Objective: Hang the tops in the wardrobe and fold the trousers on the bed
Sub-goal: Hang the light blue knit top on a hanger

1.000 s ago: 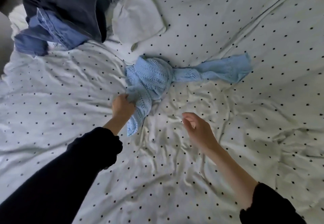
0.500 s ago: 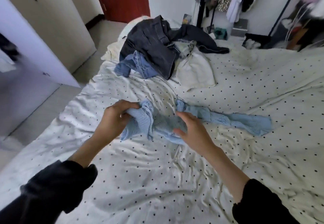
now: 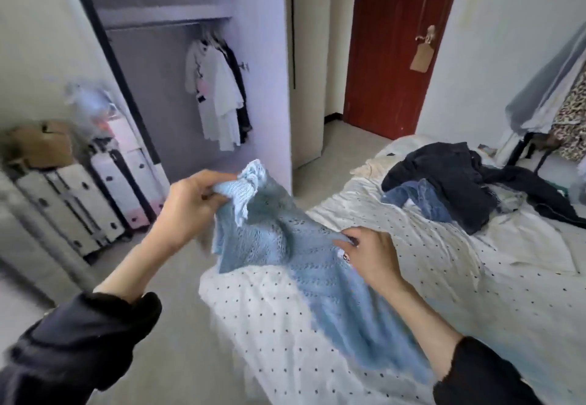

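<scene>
Above the near corner of the bed (image 3: pixel 459 281), both hands are now lifting the light blue knit top (image 3: pixel 285 246) off the dotted sheet; half a second ago it was still bunched low on the mattress, one sleeve trailing right, and a second ago only the left hand was gripping it. The view is now swinging left, bringing the open wardrobe (image 3: pixel 260 87) into sight.

Surroundings: pale and dark tops (image 3: pixel 222 94) are hanging on the wardrobe rail. Stacked white suitcases (image 3: pixel 95 195) and a brown cardboard box (image 3: pixel 44 144) are standing left of the wardrobe. A dark red door (image 3: pixel 393 49) is showing behind the bed. A heap of dark and blue denim trousers (image 3: pixel 453 186) is lying at the far end of the mattress, well apart from the hands. A rack with a leopard-print garment (image 3: pixel 574 119) is standing at the far right. Open floor is lying between the bed corner and the wardrobe.

Fingers: the left hand (image 3: pixel 190 211) is curling round a gathered edge of the knit, raised above the floor beside the bed. The right hand (image 3: pixel 371 255) is pinching the fabric lower down, fingers bent, over the sheet. The top is stretching between them, its lower part draping over the bed corner under the right forearm.
</scene>
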Tool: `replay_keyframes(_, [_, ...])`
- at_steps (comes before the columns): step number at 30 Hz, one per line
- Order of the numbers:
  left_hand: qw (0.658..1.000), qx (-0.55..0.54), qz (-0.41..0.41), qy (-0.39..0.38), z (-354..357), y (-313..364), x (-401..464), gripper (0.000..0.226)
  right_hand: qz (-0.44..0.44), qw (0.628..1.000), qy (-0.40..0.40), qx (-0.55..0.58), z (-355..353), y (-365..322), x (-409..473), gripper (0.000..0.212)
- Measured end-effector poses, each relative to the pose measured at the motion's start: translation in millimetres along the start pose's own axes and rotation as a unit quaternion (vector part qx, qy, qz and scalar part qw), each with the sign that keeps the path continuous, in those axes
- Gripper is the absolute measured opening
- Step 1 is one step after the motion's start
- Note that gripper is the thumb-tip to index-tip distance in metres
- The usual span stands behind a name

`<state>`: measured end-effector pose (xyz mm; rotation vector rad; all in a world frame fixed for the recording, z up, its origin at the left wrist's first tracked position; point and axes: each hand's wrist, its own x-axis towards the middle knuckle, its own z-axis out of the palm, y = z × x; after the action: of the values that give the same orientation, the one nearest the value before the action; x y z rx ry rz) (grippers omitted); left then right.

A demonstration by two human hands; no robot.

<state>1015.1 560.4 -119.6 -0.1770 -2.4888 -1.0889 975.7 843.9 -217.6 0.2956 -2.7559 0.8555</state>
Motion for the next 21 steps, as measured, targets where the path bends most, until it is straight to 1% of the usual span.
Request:
replay_keyframes(2, [0.998, 0.023, -0.043, 0.027, -59, -29, -25, 0.035, -0.038, 0.999, -0.023, 0.027, 13, -55, 15, 0.030])
replay_keyframes(5, [0.997, 0.020, -0.062, 0.051, -113, -54, -52, 0.043, -0.068, 0.991, -0.094, 0.073, 38, -117, 39, 0.029])
replay_keyframes(8, [0.995, -0.005, -0.078, 0.068, -141, -75, -57, 0.036, -0.078, 0.978, -0.146, 0.126, 68, -157, 63, 0.025])
replay_keyframes(9, [0.993, 0.001, -0.088, 0.077, -154, -86, -51, 0.036, -0.082, 0.975, -0.153, 0.141, 77, -176, 78, 0.020])
replay_keyframes(12, [0.990, 0.020, -0.122, 0.073, -175, -117, -37, 0.038, -0.095, 0.965, -0.166, 0.178, 92, -203, 116, 0.006])
replay_keyframes(15, [0.985, 0.034, -0.148, 0.084, -200, -141, -7, 0.035, -0.121, 0.960, -0.169, 0.185, 101, -240, 175, 0.007])
replay_keyframes(17, [0.984, 0.051, -0.144, 0.092, -215, -155, 16, 0.034, -0.133, 0.961, -0.157, 0.187, 108, -263, 209, 0.008])
replay_keyframes(19, [0.984, 0.063, -0.146, 0.079, -231, -175, 41, 0.032, -0.136, 0.960, -0.155, 0.187, 123, -288, 241, 0.012])
replay_keyframes(21, [0.984, 0.062, -0.159, 0.046, -241, -193, 59, 0.032, -0.129, 0.962, -0.156, 0.184, 135, -302, 263, 0.013])
